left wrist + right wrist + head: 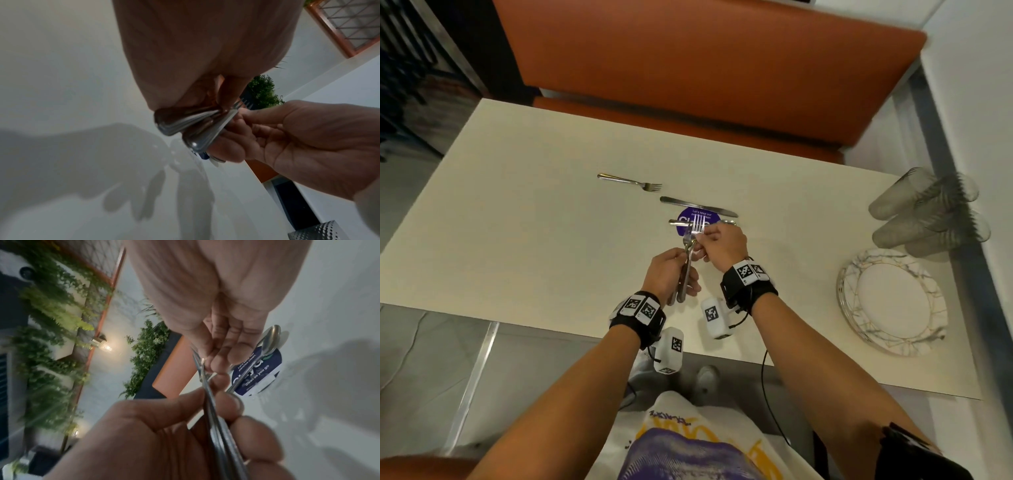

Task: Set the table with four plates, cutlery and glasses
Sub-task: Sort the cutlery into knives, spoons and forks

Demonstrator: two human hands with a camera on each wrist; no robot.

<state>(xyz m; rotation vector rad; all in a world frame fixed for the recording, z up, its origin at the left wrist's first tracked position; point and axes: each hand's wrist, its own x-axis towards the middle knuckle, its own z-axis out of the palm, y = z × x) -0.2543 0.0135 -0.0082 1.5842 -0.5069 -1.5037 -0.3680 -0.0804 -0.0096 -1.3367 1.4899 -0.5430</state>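
Just near the purple sticker (697, 219), the left hand (669, 275) grips a cutlery bundle (683, 284) by its handles while the right hand (719, 245) pinches one fork (697, 228) near its tines. The person would do well to keep the bundle clamped and draw that fork straight out. Plates (893, 301) and glasses (924, 212) wait well right of the sticker.

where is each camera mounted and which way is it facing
Head: worn on the head, facing forward and down at the table; shows both forearms, the left hand and the right hand.
Left wrist: looks along the left hand at the cutlery it grips; the right hand shows too.
Right wrist: looks along the right hand pinching a fork, over the left hand.
Shared: all three show both hands meeting on the cutlery.
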